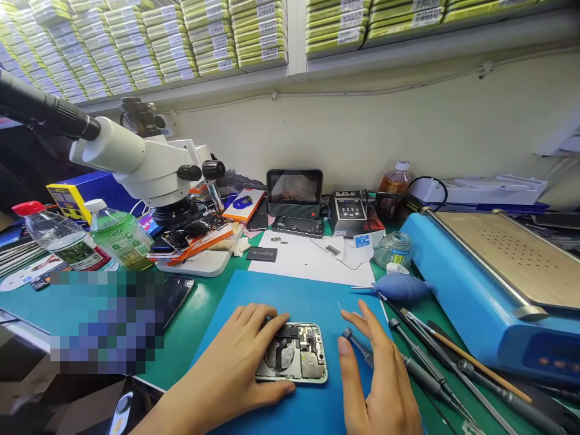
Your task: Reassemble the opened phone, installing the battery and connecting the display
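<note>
An opened smartphone point(312, 364) lies on the blue mat point(235, 302), its inner parts and a round coil area showing. My left hand point(238, 356) grips it from the left, thumb on the near edge and index finger along the far edge; the palm hides the phone's left end. To the right of the phone, my right hand point(379, 377) is raised with its fingers apart, and nothing is in it. Just behind those fingers lies a screwdriver point(356, 344), partly covered by the hand.
Tweezers and several screwdrivers point(423, 374) lie at the right, below a blue air blower point(403, 287) and a blue machine point(480, 302). A white sheet point(312, 260) with small parts, a battery point(261, 254) and a glass jar point(393, 249) are behind. A microscope point(149, 163) overhangs the left.
</note>
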`<state>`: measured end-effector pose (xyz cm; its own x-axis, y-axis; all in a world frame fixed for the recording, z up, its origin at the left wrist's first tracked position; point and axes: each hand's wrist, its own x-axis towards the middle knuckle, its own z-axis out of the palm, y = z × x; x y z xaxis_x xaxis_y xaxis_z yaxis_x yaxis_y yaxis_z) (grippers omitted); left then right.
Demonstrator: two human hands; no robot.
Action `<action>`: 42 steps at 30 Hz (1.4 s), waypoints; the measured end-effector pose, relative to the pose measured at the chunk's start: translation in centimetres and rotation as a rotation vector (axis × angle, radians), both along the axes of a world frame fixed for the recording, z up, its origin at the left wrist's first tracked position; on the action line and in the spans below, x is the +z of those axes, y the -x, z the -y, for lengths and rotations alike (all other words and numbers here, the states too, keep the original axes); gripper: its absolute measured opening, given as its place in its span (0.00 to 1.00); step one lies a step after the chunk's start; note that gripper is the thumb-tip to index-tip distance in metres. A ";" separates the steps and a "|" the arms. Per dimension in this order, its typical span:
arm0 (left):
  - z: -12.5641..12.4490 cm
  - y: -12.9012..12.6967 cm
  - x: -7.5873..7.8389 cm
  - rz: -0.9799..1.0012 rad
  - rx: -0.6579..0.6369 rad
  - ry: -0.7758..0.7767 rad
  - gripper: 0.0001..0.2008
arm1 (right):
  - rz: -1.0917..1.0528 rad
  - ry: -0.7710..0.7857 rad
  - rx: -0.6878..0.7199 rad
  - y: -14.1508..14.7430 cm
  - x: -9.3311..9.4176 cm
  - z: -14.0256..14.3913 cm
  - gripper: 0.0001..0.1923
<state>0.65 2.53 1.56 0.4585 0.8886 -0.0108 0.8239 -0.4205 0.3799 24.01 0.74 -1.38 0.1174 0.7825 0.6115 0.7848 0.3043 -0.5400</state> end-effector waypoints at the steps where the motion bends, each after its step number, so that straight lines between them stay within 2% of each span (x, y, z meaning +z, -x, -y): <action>1: 0.1 -0.3 -0.1 -0.002 0.004 -0.012 0.43 | -0.009 0.003 0.000 0.0 0.0 0.0 0.27; 3: 0.2 -0.9 -0.3 -0.007 0.010 -0.034 0.40 | -0.019 0.002 0.009 -0.1 -0.1 0.0 0.28; 7: 0.2 -1.5 -0.4 -0.008 0.017 -0.066 0.40 | -0.017 0.005 0.028 -0.1 -0.3 -0.2 0.28; 15: -0.3 -1.1 -0.3 0.004 -0.003 -0.065 0.40 | 0.001 0.014 0.019 -0.2 -0.6 -0.2 0.30; 22: 0.0 -0.9 -0.6 0.031 0.037 -0.024 0.40 | 0.000 0.002 0.027 -0.2 -1.0 -0.4 0.31; 30: -0.5 0.4 1.4 0.077 0.016 0.099 0.43 | 0.002 -0.032 0.037 -0.3 -1.3 -0.4 0.31; 33: -1.1 1.3 2.4 0.126 -0.003 0.105 0.38 | 0.002 -0.033 0.036 -0.3 -1.2 -0.5 0.32; 37: -2.0 2.9 3.3 0.213 0.110 0.039 0.21 | -0.029 -0.026 0.043 -0.2 -0.8 -0.3 0.30; 42: -2.2 5.4 2.8 0.271 0.286 -0.076 0.20 | -0.067 0.025 0.041 0.2 -0.2 0.0 0.30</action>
<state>-4.72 4.71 4.41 0.1696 0.9745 0.1468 0.7862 -0.2236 0.5760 23.86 0.71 -1.57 0.1251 0.8023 0.5837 0.7337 0.3212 -0.5987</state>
